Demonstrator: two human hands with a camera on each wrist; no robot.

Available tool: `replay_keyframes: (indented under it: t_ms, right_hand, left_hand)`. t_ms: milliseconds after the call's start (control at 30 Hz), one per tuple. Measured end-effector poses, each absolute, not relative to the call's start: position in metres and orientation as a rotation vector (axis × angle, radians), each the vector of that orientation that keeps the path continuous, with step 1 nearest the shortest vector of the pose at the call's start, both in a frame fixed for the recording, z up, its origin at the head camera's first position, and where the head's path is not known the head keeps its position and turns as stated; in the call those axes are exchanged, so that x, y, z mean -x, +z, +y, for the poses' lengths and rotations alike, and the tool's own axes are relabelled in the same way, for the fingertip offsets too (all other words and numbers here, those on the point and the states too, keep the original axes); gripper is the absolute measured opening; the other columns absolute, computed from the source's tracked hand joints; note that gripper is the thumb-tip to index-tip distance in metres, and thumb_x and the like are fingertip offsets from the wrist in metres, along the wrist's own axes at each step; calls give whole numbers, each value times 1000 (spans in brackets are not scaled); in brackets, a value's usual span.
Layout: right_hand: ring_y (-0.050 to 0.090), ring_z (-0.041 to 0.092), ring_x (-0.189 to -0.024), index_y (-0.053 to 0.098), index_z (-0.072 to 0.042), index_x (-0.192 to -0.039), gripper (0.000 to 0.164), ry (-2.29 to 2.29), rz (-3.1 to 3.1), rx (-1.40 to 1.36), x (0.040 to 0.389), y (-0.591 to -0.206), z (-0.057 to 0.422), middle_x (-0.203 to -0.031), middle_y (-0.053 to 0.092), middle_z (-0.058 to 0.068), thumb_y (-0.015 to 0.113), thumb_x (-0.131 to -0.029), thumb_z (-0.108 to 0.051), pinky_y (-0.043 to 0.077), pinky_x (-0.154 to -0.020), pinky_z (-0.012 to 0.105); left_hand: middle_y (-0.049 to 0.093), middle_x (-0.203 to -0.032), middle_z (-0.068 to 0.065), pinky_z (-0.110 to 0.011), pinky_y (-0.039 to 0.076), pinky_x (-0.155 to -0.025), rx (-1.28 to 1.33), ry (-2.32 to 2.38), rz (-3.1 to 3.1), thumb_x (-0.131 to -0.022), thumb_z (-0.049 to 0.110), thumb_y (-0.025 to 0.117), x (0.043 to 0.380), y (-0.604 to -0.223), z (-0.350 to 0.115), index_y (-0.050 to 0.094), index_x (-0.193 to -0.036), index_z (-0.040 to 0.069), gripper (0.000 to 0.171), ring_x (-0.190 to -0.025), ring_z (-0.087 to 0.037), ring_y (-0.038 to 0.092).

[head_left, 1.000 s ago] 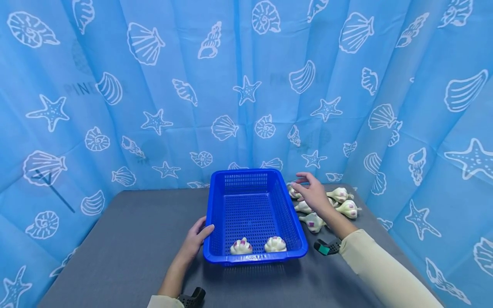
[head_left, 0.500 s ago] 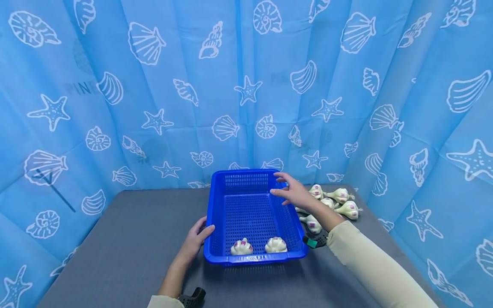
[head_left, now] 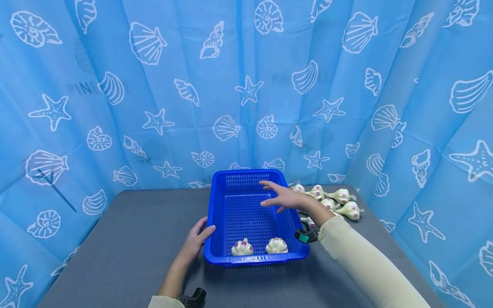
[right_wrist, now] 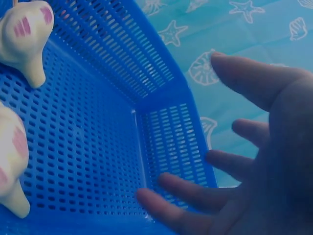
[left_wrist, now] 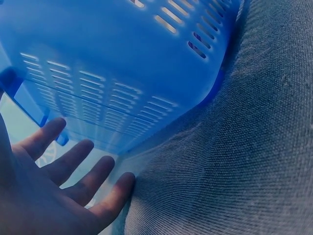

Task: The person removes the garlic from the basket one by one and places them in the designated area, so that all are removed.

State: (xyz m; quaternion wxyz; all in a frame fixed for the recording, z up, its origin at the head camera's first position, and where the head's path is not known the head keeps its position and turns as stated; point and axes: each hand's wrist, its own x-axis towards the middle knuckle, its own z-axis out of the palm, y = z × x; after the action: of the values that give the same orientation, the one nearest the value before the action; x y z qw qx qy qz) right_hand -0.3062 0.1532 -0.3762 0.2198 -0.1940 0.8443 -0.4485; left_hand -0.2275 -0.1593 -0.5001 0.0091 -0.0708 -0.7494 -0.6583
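Note:
Over the right part of a blue plastic basket [head_left: 246, 214], my right hand [head_left: 289, 197] hovers with its fingers spread and holds nothing. Its spread fingers [right_wrist: 186, 193] show plainly in the right wrist view. Two garlic bulbs, a left one [head_left: 242, 247] and a right one [head_left: 276, 245], lie inside along the basket's near wall. My left hand [head_left: 195, 237] rests at the basket's left side, thumb at the rim. In the left wrist view its four fingers [left_wrist: 105, 169] reach out nearly straight beneath the rim, beside the outer wall.
Several more garlic bulbs [head_left: 342, 196] lie in a heap on the grey cloth-covered table [head_left: 154, 222], right of the basket and partly behind my right forearm. A blue curtain [head_left: 173, 141] with white shell prints hangs behind and along the sides of the table.
My right hand has moved left from above the garlic heap to over the basket, uncovering more bulbs. The left hand and the basket have stayed in place.

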Motion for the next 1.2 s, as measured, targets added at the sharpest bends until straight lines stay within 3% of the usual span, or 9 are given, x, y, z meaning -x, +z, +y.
replay_keyframes:
  t_ms: [200, 367, 633, 900, 1200]
  right_hand:
    - [34, 47, -133, 19, -19, -156, 83, -1142, 2232, 489, 306, -381, 146, -158, 17, 17, 70, -91, -28, 51, -82, 57]
    - [41, 42, -130, 27, -20, -154, 79, -1054, 2145, 462, 304, -382, 142, -157, 21, 16, 71, -89, -28, 49, -86, 59]
    - [41, 42, -131, 40, -21, -148, 69, -956, 2025, 410, 301, -392, 138, -154, 31, 14, 73, -88, -27, 48, -87, 61]
    - [56, 33, -114, 49, -13, -142, 59, -815, 1936, 431, 296, -398, 139, -141, 48, 12, 71, -88, -18, 52, -83, 52]
    - [59, 22, -105, 63, -11, -125, 42, -708, 1929, 457, 295, -401, 135, -121, 59, 9, 68, -84, -4, 53, -81, 52]
  left_hand:
    - [51, -135, -22, -57, 45, -94, 249, -2091, -2311, -98, 32, 56, 226, -497, -160, 44, -142, 6, 53, -121, -40, 51]
    - [52, -135, -22, -54, 46, -94, 247, -2121, -2300, -98, 27, 56, 225, -494, -159, 44, -142, 4, 51, -120, -37, 52]
    - [51, -136, -23, -55, 45, -95, 236, -2122, -2305, -98, 30, 56, 226, -494, -160, 43, -143, 4, 53, -120, -38, 52]
    - [52, -135, -22, -56, 45, -95, 247, -2096, -2320, -98, 31, 56, 224, -497, -159, 44, -142, 4, 53, -120, -38, 52]
    - [53, -133, -22, -56, 45, -94, 240, -2081, -2319, -98, 32, 56, 226, -498, -159, 45, -142, 5, 53, -118, -38, 53]
